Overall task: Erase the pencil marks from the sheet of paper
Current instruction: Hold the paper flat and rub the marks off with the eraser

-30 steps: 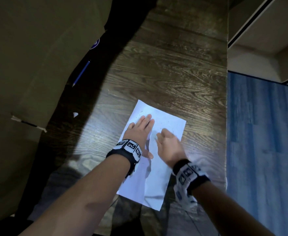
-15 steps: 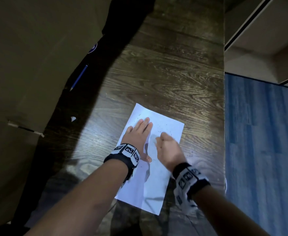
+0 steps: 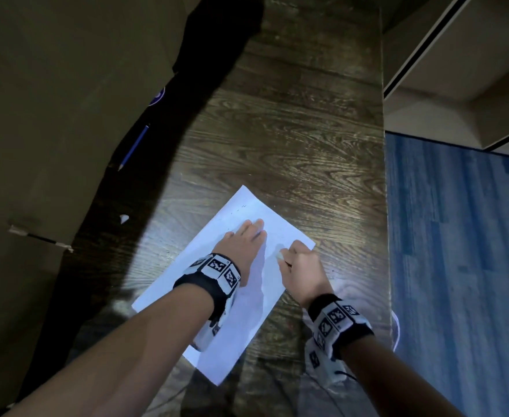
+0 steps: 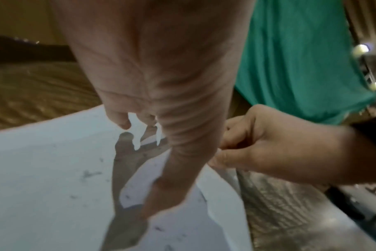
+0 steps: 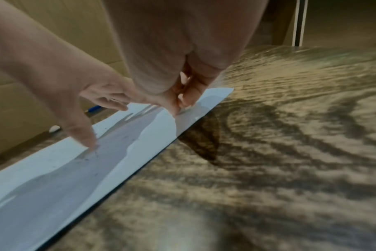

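Observation:
A white sheet of paper [image 3: 247, 314] lies slantwise on the dark wooden table [image 3: 292, 130], with faint pencil marks [image 3: 242, 207] near its far end and grey specks [image 4: 90, 174] on it. My left hand [image 3: 244, 239] lies flat on the sheet, fingers straight and together. My right hand [image 3: 298, 260] is curled beside it near the sheet's far right corner. Its thumb and fingers pinch a small pale thing [image 3: 280, 254] that looks like an eraser, mostly hidden. In the right wrist view the pinched fingertips [image 5: 178, 103] touch the paper.
A blue pencil [image 3: 134, 147] lies in shadow by a large cardboard box [image 3: 51, 145] on the left. A small white scrap [image 3: 124, 218] sits near the box. The table's right edge [image 3: 385, 206] drops to a blue floor [image 3: 458, 266].
My right hand has gone from stretched out over the sheet to a curled pinch, and has shifted toward the sheet's far right corner. The left hand stays flat on the paper.

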The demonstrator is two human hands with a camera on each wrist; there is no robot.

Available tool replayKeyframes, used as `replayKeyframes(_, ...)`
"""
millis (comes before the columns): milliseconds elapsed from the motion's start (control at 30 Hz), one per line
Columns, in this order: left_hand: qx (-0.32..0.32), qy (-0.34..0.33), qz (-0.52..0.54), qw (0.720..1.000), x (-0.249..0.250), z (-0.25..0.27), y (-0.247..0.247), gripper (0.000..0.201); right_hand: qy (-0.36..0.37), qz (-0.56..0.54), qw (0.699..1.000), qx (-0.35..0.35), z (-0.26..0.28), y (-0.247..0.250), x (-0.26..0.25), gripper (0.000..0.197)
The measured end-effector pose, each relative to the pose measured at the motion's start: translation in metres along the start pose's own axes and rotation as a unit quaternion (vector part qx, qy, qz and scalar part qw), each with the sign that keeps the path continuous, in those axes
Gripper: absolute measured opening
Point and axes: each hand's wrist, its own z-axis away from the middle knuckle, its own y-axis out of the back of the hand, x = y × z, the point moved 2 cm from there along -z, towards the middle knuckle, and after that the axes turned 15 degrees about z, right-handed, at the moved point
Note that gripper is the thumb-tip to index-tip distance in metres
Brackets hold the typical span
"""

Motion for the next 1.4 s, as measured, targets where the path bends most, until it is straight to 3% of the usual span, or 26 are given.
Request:
replayKeyframes(100,0.001,-0.029,0.036,0.999,0.000,-0.003,-0.016,0.112,0.001,-0.020,1.000,-0.021,0.011,-0.001,-0.011,0.026)
replayKeyframes(300,0.010,-0.040,-0.016,0.999,-0.011,-0.010,-0.023,0.117,0.077,0.030,0.994,-0.067,0.021,0.005,-0.025,0.023)
replayKeyframes(500,0.009,-0.036,-0.012,0.999,-0.011,-0.008,-0.022,0.119,-0.007,0.026,1.000,0.004,-0.019,0.014,-0.018,0.022)
replayKeyframes(600,0.014,-0.038,-0.011,0.999,-0.012,-0.009,-0.022,0.118,-0.011,-0.015,0.999,-0.036,0.010,0.009,-0.034,0.026)
replayKeyframes(733,0.021,-0.040,-0.019,0.999,-0.012,-0.009,-0.023,0.120,0.071,-0.020,0.992,-0.104,0.035,0.017,-0.046,0.037)
replayKeyframes(900,0.024,-0.033,-0.022,0.999,-0.012,-0.009,-0.022,0.127,-0.003,0.024,1.000,-0.020,-0.026,0.032,-0.028,0.032)
replayKeyframes(1000,0.024,-0.031,-0.026,0.999,-0.012,-0.009,-0.022,0.129,-0.021,0.059,0.998,-0.008,-0.027,0.026,-0.029,0.033)
replayKeyframes(1133,0.044,-0.032,-0.007,0.998,-0.009,-0.008,-0.022,0.123,0.064,0.057,0.994,-0.071,0.022,0.021,-0.053,0.019)
replayKeyframes(1200,0.042,-0.032,-0.011,0.999,-0.009,-0.008,-0.022,0.122,0.087,0.068,0.989,-0.096,0.017,0.027,-0.054,0.015)
replayKeyframes(1400,0.017,-0.027,-0.022,0.999,-0.012,-0.009,-0.022,0.130,-0.014,0.057,0.998,0.005,-0.024,0.028,-0.038,0.025)
